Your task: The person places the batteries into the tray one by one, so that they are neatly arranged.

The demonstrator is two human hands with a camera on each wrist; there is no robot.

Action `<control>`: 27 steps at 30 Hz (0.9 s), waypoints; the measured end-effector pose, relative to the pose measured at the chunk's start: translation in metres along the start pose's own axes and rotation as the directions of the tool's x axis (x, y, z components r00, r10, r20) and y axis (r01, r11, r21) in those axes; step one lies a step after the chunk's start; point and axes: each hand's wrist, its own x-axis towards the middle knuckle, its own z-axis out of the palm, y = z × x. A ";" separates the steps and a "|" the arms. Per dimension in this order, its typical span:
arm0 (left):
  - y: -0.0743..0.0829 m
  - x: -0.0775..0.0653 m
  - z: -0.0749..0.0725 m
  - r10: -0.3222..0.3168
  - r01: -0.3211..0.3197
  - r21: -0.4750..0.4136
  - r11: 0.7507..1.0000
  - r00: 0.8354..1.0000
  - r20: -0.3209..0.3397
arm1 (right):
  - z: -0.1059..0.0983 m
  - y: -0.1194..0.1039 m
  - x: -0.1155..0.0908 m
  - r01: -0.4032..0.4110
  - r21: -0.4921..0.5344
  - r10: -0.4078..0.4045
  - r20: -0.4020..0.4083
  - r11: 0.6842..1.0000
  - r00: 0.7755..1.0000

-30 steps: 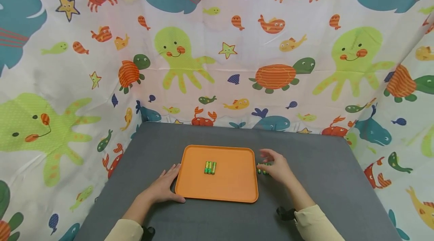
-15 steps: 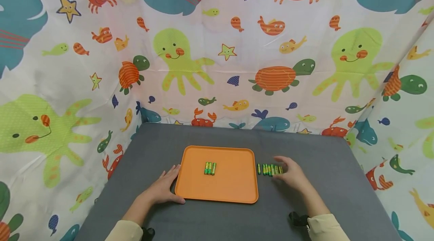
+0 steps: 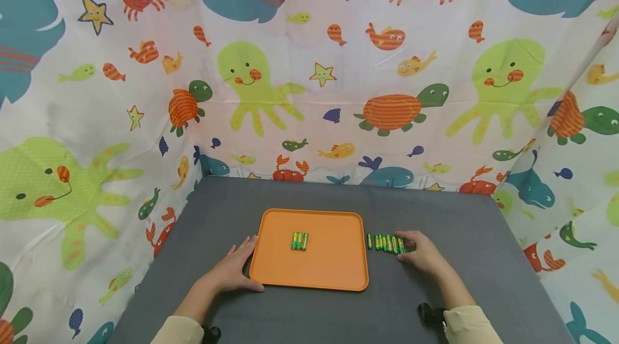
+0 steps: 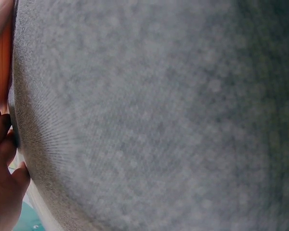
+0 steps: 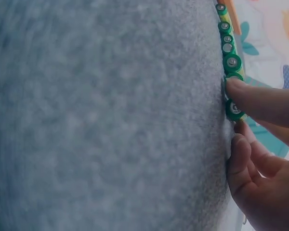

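Note:
An orange tray (image 3: 329, 269) lies on the grey table, with three green-and-gold batteries (image 3: 299, 241) side by side on it. My left hand (image 3: 234, 269) rests against the tray's left edge, fingers extended and thumb spread at the near corner. To the right of the tray, a row of several like batteries (image 3: 384, 243) lies on the table, one slightly apart at its left end. My right hand (image 3: 423, 255) is at the row's right end, thumb and finger at opposite ends of the last battery. In the right wrist view the thumb (image 5: 250, 98) overlaps the neighbouring battery (image 5: 233, 77).
The grey table (image 3: 309, 314) reaches back to a hanging sheet (image 3: 300, 97) printed with sea animals, which also closes off both sides. Dark wrist straps (image 3: 430, 316) sit at both cuffs.
My right hand has moved right, away from the tray's edge to the row's far end, uncovering the batteries it hid. The left hand and the tray stay put.

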 end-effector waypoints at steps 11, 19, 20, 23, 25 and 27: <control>0.000 0.000 0.000 0.006 -0.006 0.003 1.000 1.000 0.000 | 0.001 0.004 -0.002 -0.001 -0.015 0.001 -0.011 1.000 1.000; -0.003 0.000 0.002 0.018 -0.018 0.000 1.000 1.000 -0.005 | 0.002 0.010 -0.003 -0.028 0.014 0.029 -0.051 1.000 0.998; -0.003 0.000 0.002 0.022 -0.022 0.001 1.000 1.000 -0.006 | 0.001 0.011 -0.004 -0.033 0.024 0.034 -0.055 0.999 0.998; -0.004 0.000 0.002 0.030 -0.030 -0.001 1.000 0.999 -0.013 | 0.000 0.012 -0.005 -0.054 0.066 0.058 -0.067 0.996 0.996; -0.005 0.000 0.003 0.032 -0.032 0.002 0.999 0.999 -0.014 | -0.002 0.011 -0.005 -0.063 0.083 0.068 -0.066 0.995 0.995; -0.006 0.000 0.003 0.032 -0.032 0.003 0.999 0.999 -0.015 | -0.004 0.009 -0.006 -0.082 0.106 0.090 -0.066 0.991 0.994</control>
